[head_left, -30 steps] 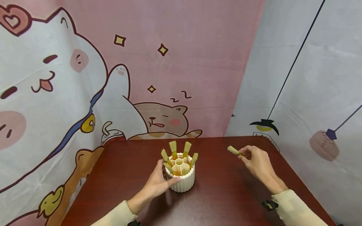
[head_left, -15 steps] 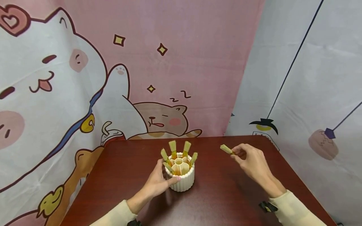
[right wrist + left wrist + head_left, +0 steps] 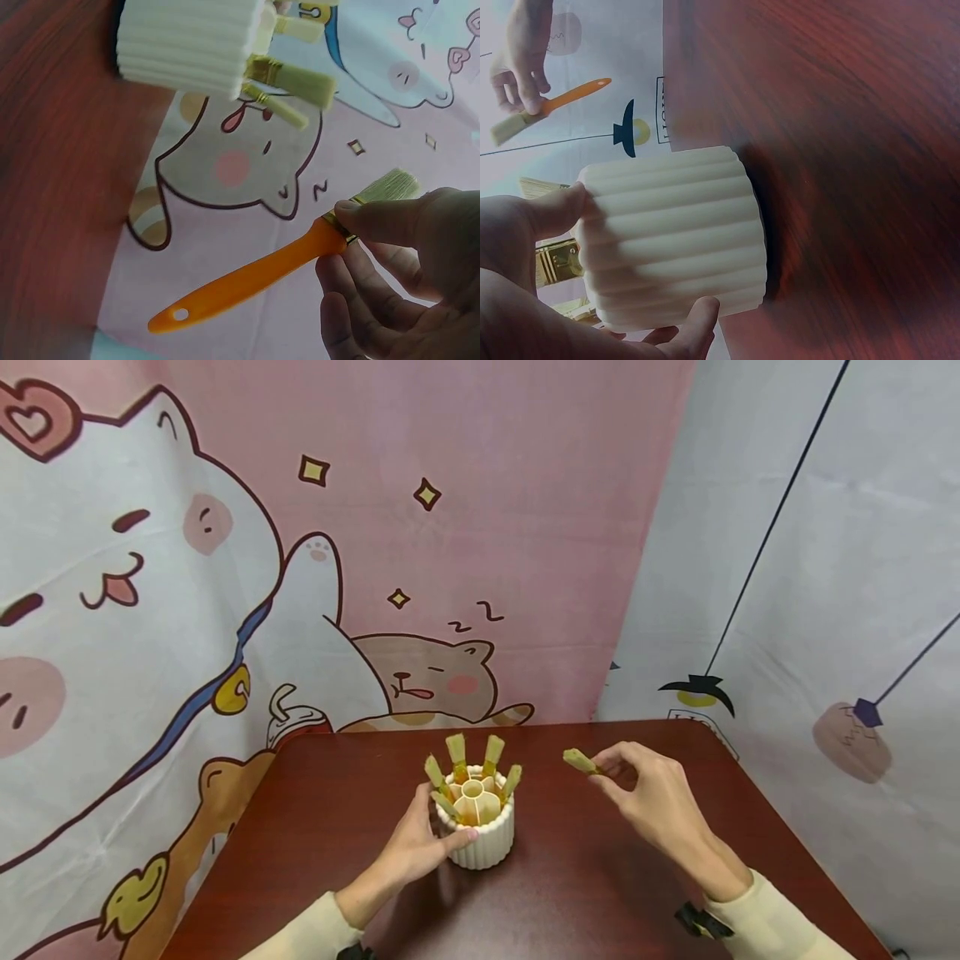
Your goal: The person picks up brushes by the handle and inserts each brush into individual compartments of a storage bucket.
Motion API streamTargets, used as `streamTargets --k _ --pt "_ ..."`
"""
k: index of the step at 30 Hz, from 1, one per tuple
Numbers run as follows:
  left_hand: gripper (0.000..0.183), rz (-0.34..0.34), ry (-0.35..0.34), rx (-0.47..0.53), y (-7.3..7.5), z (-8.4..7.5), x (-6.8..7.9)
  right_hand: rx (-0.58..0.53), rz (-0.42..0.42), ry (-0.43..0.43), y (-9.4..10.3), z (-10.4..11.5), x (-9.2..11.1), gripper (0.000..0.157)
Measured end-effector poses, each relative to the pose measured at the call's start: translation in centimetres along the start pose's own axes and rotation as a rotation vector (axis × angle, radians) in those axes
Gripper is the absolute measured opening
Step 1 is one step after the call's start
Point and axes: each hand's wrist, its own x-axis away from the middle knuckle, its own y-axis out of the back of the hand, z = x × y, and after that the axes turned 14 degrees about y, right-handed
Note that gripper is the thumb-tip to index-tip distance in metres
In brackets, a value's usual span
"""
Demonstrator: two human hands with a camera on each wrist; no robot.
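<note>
A white ribbed round holder (image 3: 482, 845) with a divided inside stands upright on the table. Several paintbrushes (image 3: 455, 750) sit in its outer compartments, bristles up. My left hand (image 3: 412, 847) grips the holder from the left, thumb across the front; in the left wrist view its fingers wrap the ribbed wall. Right of the holder and above the table, my right hand (image 3: 660, 793) pinches a paintbrush (image 3: 255, 283) by its metal band. This brush has an orange handle with a hole near the end, and pale bristles. In the head view its handle is mostly hidden by the hand.
A dark red-brown wooden table (image 3: 315, 810) carries the holder. Behind it hangs a pink cloth backdrop (image 3: 540, 527) with cartoon cats, and a pale grey cloth (image 3: 810, 610) hangs at the right, close to the table's edges.
My right hand has moved left with the paintbrush, nearer to the holder. The left hand and the holder have stayed in place.
</note>
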Motion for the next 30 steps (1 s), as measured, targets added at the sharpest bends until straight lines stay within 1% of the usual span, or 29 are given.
streamTargets --k 10,15,20,25,30 --pt "0.087 0.008 -0.002 0.008 0.1 0.2 -0.1 -0.099 0.016 0.0 -0.1 2.6 -0.9 0.026" --pt "0.087 0.016 0.0 0.024 0.0 0.2 -0.1 -0.154 0.005 0.014 -0.4 3.8 -1.3 0.025" --pt "0.087 0.019 -0.003 0.023 0.0 0.3 -0.3 -0.225 -0.01 0.044 -0.9 5.0 -1.9 0.025" --pt "0.089 0.028 -0.009 0.026 0.2 0.4 -0.5 -0.289 -0.013 0.03 -1.3 6.0 -2.6 0.025" --pt "0.091 0.025 -0.006 0.012 0.3 0.5 -0.4 -0.381 -0.007 0.032 -1.7 7.0 -3.2 0.025"
